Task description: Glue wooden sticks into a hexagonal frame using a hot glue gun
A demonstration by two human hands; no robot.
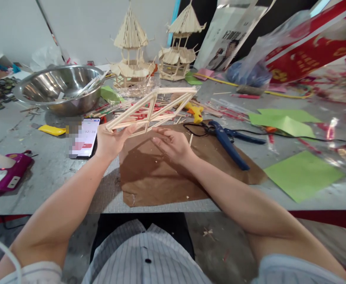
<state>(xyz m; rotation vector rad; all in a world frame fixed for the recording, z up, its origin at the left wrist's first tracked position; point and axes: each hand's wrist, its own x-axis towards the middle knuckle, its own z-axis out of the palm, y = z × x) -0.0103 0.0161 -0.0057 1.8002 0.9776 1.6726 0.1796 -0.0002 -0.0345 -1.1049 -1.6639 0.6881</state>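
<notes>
A bridge-like frame of pale wooden sticks (pixel 149 112) is held up in the air above the table, tilted with its right end higher. My left hand (pixel 112 140) is closed round its lower left end, the thumb lying along the bottom bar. With fingers bent in, my right hand (pixel 174 144) is at the middle of the bottom bar; its fingertips meet the sticks there, partly hidden. Under both hands lies a brown sheet (pixel 161 177). Just left of my left hand is a phone (pixel 86 138) with its screen lit.
Two stick pagodas (pixel 131 43) stand at the back, beside a steel bowl (pixel 57 88). Blue-handled cutters (pixel 229 146), a yellow glue gun (pixel 195 112) and its cable lie to the right, near green paper (pixel 304 175). A yellow utility knife (pixel 51 130) and purple device (pixel 9 173) are left.
</notes>
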